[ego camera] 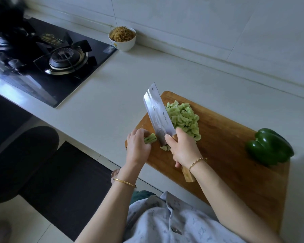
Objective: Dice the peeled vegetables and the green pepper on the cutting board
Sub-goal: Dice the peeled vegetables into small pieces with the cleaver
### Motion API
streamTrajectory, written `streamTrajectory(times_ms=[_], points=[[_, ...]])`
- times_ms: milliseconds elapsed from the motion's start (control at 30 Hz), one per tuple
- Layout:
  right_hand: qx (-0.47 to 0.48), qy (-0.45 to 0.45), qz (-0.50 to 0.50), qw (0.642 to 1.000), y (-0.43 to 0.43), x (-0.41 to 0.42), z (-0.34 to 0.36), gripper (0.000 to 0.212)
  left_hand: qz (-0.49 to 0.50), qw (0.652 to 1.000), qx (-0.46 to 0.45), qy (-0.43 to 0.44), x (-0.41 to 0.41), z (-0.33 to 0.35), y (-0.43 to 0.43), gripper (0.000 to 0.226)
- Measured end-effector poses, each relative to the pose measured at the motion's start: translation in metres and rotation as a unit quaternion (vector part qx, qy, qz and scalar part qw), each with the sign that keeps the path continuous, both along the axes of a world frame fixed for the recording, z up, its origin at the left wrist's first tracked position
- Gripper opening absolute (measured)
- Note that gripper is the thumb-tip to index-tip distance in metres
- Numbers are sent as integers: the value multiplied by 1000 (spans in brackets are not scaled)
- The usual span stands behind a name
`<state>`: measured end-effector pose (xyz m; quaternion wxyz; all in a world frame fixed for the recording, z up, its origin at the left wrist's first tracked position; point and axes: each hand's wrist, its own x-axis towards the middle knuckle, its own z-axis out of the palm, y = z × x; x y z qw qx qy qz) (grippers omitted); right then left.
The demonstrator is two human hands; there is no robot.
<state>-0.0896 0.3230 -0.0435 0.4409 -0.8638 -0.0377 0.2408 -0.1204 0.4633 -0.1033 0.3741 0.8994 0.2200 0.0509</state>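
At left edge of cutting board (218, 146): left hand (138, 148) pinches peeled stub (150, 138), steadying it.
Right hand (184, 149): wrapped round cleaver (158, 113) handle, blade beside stub.
Green pepper (268, 146): right edge, uncut, waiting.

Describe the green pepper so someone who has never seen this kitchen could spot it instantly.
Find the wooden cutting board on the pale counter. At its right edge sits the green pepper. It is large, dark and glossy, unlike the pale diced pieces heaped beside the cleaver.
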Motion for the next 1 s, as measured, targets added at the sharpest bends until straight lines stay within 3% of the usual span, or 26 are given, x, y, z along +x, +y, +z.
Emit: streamTrajectory(times_ms=[133, 333, 500, 700, 1000], points=[[-12, 13, 28, 999, 1, -2, 2, 17, 0, 1000, -7, -7, 0, 0, 0, 22], [-71, 6, 53, 996, 5, -1, 10, 32, -9, 1000, -1, -17, -1, 0, 0, 18], [-124, -31, 78, 989, 14, -5, 7, 17, -20, 999, 0, -35, -2, -3, 2, 14], [-37, 2, 5, 999, 7, -1, 0, 24, -32, 999, -1, -35, -2, -3, 1, 16], [-11, 16, 14, 1000, 1, -4, 3, 19, -17, 1000, 22, 2, 0, 0, 0, 23]])
